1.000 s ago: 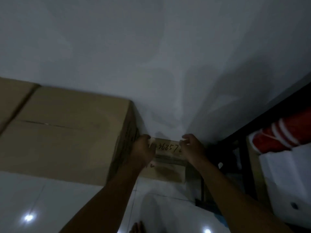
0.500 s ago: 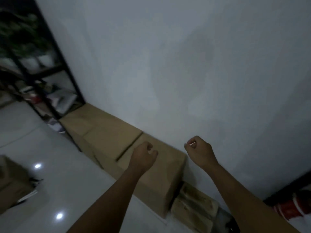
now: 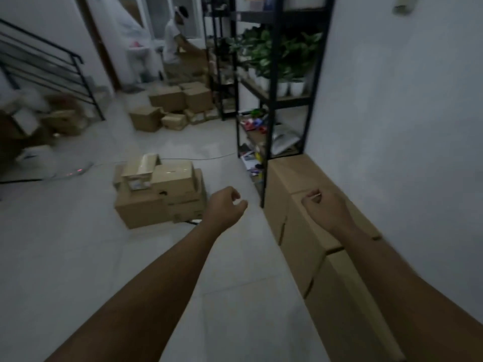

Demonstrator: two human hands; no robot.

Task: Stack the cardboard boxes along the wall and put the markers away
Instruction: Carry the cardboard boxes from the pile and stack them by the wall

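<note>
Left hand loosely curled, empty, right hand likewise, over flat matte cardboard boxes lining wall, glossy tiled floor.

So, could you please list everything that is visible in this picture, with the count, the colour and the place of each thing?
Long brown cardboard boxes: a row, count unclear, along the white wall, right.
Brown cardboard box pile: several, on the floor, centre.
Farther brown cardboard boxes: several, on the floor beside the shelves.
Black metal shelf rack: one, against the wall, far right.
Green plants in white pots: several, on the rack.
Black stair railing: one, upper left.
Person in white top: one, far back.
Left hand: loosely curled, empty, over the floor.
Right hand: loosely curled, over the long boxes.
</note>
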